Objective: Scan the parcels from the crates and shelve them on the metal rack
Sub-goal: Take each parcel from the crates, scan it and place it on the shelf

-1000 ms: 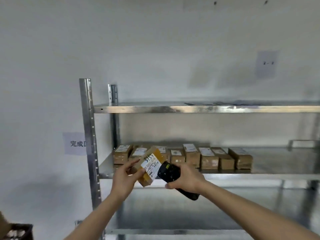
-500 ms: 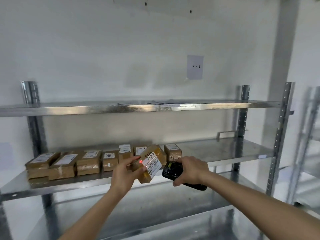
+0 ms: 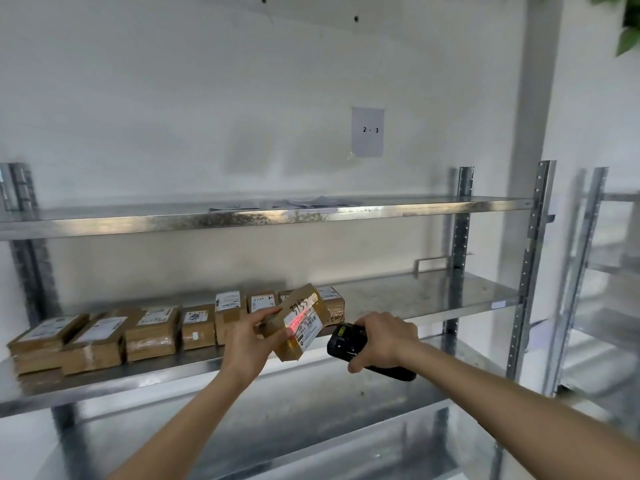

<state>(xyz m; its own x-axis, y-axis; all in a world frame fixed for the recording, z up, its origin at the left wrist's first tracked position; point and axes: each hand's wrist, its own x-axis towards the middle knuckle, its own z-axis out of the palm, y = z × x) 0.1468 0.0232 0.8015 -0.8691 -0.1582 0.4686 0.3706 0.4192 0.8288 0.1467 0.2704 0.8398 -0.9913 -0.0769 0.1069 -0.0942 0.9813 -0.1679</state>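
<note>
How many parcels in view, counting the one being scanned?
9. One held parcel in the left hand; eight shelved parcels along the middle shelf; others may hide behind it.

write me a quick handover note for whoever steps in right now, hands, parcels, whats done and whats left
Left hand grips a small brown parcel, tilted, its label facing the scanner.
Right hand holds the black scanner aimed at that label; a red scan line lies across it.
Row of parcels already sits on the left part of the middle shelf of the metal rack.
Done: those parcels are shelved.
Left: finish this scan, then set the parcel on the middle shelf, probably at the right end of the row where there is bare space. Crates are out of view.
</note>
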